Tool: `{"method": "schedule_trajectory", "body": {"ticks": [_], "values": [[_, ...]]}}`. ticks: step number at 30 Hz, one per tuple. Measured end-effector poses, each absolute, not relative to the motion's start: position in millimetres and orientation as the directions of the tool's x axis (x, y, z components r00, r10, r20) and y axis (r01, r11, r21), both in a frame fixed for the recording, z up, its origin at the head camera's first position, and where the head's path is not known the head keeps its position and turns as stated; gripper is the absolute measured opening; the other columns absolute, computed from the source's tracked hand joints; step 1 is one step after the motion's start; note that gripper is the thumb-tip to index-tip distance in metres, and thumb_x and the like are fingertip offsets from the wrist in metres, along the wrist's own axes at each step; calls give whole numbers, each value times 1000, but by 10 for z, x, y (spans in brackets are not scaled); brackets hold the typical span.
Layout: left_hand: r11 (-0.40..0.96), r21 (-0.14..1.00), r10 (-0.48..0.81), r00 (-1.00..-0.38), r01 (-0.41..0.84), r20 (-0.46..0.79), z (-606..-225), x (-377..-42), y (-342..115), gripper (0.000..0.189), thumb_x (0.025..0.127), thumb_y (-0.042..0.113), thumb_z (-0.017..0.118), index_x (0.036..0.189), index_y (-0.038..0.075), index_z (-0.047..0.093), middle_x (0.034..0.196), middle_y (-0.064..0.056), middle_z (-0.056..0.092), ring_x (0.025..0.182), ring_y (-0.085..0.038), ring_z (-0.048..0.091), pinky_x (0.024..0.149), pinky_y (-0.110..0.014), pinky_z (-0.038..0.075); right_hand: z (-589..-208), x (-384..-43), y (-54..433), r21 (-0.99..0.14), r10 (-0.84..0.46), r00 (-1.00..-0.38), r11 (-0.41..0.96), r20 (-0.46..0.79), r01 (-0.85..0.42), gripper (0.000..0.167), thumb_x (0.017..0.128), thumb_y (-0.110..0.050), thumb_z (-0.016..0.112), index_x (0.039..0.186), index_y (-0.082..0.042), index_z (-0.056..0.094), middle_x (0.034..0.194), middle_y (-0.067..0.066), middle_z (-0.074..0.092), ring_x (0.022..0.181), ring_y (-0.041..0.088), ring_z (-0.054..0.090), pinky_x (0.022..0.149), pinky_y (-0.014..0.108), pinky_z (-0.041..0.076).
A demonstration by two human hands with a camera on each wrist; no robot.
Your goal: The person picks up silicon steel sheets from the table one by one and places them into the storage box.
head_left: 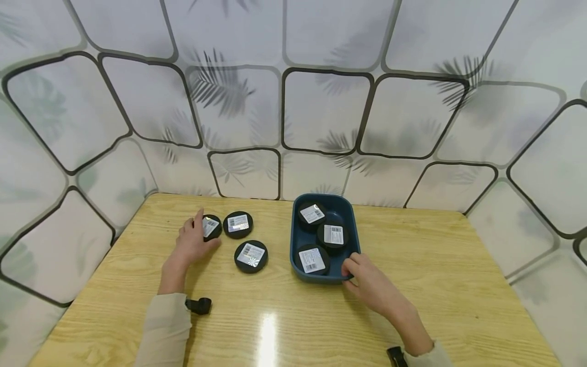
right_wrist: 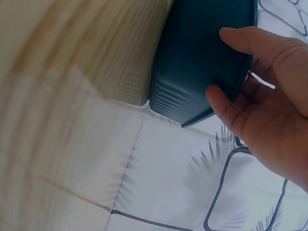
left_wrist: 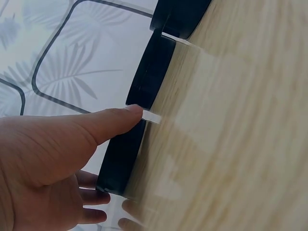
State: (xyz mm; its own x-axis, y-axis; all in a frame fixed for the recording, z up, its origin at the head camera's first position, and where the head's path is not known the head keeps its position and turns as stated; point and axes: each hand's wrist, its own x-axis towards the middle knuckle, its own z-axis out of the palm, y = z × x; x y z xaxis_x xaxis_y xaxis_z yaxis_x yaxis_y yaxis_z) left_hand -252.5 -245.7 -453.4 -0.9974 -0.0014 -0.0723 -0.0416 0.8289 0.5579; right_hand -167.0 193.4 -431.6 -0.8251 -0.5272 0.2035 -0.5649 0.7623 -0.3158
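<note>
At the left of the table, my left hand (head_left: 193, 241) holds the edges of a flat black disc (head_left: 211, 227) with a white barcode label. The left wrist view shows the thumb at one side of this disc (left_wrist: 121, 159) and the fingers at the other. Two similar labelled discs lie close by: one disc (head_left: 238, 225) behind and another disc (head_left: 250, 256) nearer the front. My right hand (head_left: 372, 283) grips the front right corner of a dark blue plastic bin (head_left: 355, 224), thumb outside, fingertips over the rim. Three more discs (head_left: 333, 235) sit inside the bin, labels up.
The light wood table (head_left: 412, 255) carries the bin near its back edge. A pale patterned curtain or wall covering (head_left: 325, 112) stands behind and along both sides. Black wrist straps (head_left: 198, 306) are on both arms.
</note>
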Motion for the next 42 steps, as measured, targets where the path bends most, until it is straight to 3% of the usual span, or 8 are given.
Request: {"method": "schedule_trajectory", "body": {"ticks": [24, 42], "values": [[845, 533, -29, -999, -48, -43, -4521, -2479, -2489, 88, 94, 23, 67, 154, -4, 10, 143, -44, 25, 131, -61, 24, 104, -71, 22, -4320, -1656, 1921, -310, -534, -814, 753, 230, -581, 27, 79, -2, 79, 82, -15, 56, 84, -8, 43, 80, 10, 40, 69, 28, 43], [846, 534, 33, -996, -19, -86, -4446, -2384, -2556, 89, 86, 21, 76, 151, -6, 21, 138, -45, 29, 120, -56, 41, 97, -66, 39, -4306, -1658, 1923, -307, -525, -826, 766, 207, -564, 26, 81, -3, 78, 83, -15, 56, 84, -8, 43, 81, 11, 41, 70, 28, 44]]}}
